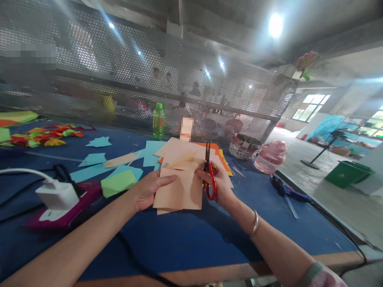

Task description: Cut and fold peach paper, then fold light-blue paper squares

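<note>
Left hand (pixel 148 191): grasping peach paper sheets (pixel 182 195)
Right hand (pixel 220 185): clenching red-handled scissors (pixel 213 181)
Left of grip: teal paper cutouts (pixel 92 159)

Below the left hand (pixel 149 191) and right hand (pixel 218 187), a wide stretch of the blue counter (pixel 179 243) reaches the near edge, crossed by a black cord (pixel 134 261). Left of the peach paper sheets (pixel 179 187), a green foam block (pixel 118 183) sits just beside the left hand, and a white charger (pixel 56 195) on a magenta pad (pixel 62 213) blocks the way further left. To the right, a gap of counter runs up to a blue glue gun (pixel 287 189). Beyond the paper, a woven basket (pixel 243 147) and a pink plastic jar (pixel 271 157) stand in the way, and a perforated metal screen (pixel 149 67) rises along the far edge.
</note>
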`<action>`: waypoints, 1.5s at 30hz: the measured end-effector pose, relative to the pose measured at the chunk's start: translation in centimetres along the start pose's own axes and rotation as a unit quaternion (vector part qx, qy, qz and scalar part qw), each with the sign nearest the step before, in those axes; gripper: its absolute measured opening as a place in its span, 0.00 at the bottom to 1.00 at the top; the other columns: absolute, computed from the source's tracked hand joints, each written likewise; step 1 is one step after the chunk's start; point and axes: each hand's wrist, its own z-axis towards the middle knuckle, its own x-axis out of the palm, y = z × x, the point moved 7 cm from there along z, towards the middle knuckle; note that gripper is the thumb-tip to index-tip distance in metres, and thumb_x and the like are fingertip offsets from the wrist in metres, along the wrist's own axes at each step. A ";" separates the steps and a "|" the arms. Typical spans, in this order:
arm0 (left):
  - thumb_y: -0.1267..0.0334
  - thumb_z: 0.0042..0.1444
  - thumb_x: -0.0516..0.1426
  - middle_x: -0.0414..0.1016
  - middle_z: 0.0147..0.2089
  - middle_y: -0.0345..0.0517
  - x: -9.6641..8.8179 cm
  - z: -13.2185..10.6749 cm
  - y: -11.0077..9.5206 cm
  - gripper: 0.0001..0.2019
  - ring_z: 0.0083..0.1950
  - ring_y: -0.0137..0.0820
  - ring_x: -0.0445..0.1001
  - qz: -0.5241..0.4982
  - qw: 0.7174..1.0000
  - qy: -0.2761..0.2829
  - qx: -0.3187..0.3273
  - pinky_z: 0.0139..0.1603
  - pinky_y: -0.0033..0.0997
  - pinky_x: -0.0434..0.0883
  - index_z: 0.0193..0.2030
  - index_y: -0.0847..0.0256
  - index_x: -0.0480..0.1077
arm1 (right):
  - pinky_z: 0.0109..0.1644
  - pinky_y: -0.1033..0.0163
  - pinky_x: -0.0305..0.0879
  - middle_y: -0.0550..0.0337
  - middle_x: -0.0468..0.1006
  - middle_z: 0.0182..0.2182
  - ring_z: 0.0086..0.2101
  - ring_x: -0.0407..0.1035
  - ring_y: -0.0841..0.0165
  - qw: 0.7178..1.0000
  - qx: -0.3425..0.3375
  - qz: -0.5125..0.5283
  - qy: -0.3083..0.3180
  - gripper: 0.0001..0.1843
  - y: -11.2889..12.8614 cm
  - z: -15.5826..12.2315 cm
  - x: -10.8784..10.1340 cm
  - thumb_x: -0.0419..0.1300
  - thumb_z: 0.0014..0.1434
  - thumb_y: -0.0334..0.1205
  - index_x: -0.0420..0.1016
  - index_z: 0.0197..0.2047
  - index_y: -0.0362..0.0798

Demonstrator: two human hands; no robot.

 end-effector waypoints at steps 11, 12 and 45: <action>0.65 0.44 0.71 0.84 0.40 0.58 -0.3 0.5 0.7 0.15 0.38 0.44 0.82 0.004 1.000 0.021 -0.006 0.39 0.42 0.78 0.41 0.63 0.81 | 0.28 0.68 0.63 0.67 0.73 0.24 0.24 0.65 0.74 1.000 0.015 0.006 -0.007 0.16 0.3 -0.1 0.1 0.75 0.43 0.44 0.73 0.30 0.49; 0.65 0.44 0.71 0.84 0.40 0.58 -0.3 0.4 0.6 0.15 0.38 0.44 0.82 0.002 1.000 0.019 -0.006 0.39 0.42 0.78 0.41 0.63 0.81 | 0.28 0.68 0.63 0.67 0.73 0.24 0.24 0.65 0.74 1.000 0.017 0.005 -0.008 0.17 0.3 -0.1 0.1 0.75 0.43 0.44 0.73 0.31 0.49; 0.73 0.55 0.60 0.85 0.38 0.46 -4.6 -0.4 -5.2 0.08 0.39 0.37 0.82 -0.167 0.948 -0.189 0.196 0.38 0.30 0.77 0.39 0.61 0.79 | 0.19 0.70 0.64 0.68 0.65 0.24 0.20 0.62 0.75 0.915 0.114 -0.312 0.227 0.28 -0.4 -3.2 3.6 0.58 0.59 0.67 0.64 0.34 0.48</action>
